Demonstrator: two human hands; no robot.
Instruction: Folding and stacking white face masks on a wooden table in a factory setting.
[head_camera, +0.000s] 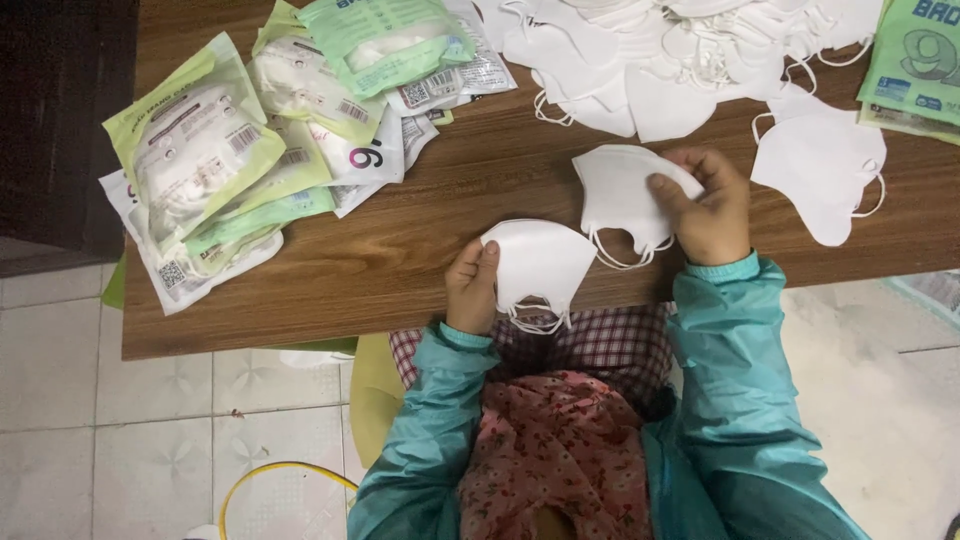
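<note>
Left hand (472, 287) pinching near mask (540, 262), right hand (706, 205) gripping far mask (620, 195), masks just apart, loops (535, 318) trailing nearward.

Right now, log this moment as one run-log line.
left hand: holds folded white face mask | right hand: holds second white mask | wooden table: sealed mask packets, loose mask pile

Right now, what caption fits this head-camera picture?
Left hand and right hand each hold a white mask over a wooden table.
</note>
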